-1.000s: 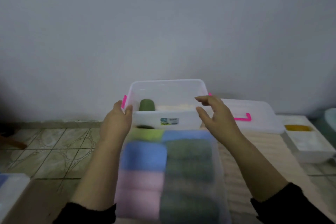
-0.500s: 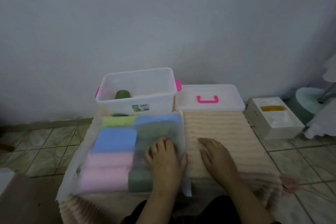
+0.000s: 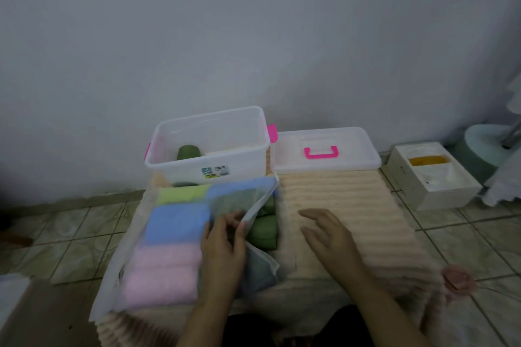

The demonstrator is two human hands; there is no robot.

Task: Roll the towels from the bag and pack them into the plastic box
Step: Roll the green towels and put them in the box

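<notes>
Tiled floor, beige mat: the left hand now pinches the bag flap, lifted since half a second ago, exposing green towels; right hand spread flat. Extraction can begin.

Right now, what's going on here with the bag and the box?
A person is kneeling at a beige ribbed mat. The left hand pinches the flap of the clear bag and lifts it open, baring dark green towels; folded blue, pink and light green towels lie inside too. The right hand rests flat and open on the mat. The plastic box behind the bag holds one rolled green towel so far. Its lid lies beside it.
</notes>
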